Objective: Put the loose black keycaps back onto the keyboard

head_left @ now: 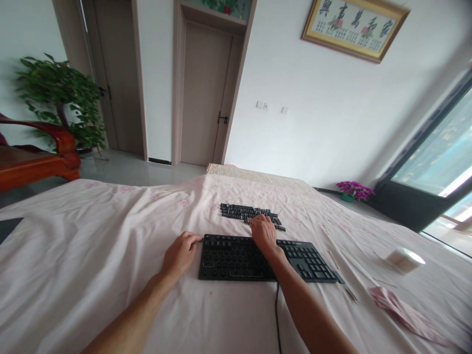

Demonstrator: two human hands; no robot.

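A black keyboard [236, 273] lies on the cloth before me. Much of its left and middle part is bare of keycaps, while the right part still carries keys. My left hand [183, 248] rests on the cloth with loosely bent fingers, the index fingertip at the keyboard's upper left corner; it holds nothing. Beyond the keyboard, several loose black keycaps [236, 212] lie in rows. My right hand [263, 230] reaches over the keyboard to the near edge of these rows, fingertips drawn together among the keycaps. What sits between those fingertips is too small to make out.
A pale flowered cloth [155, 211] covers the table. To the right are a round white roll-like object [405, 259], thin sticks [350, 293] and a folded pink cloth [405, 312]. The keyboard's cable [277, 314] runs toward me. A dark flat object [9, 227] lies at the left edge.
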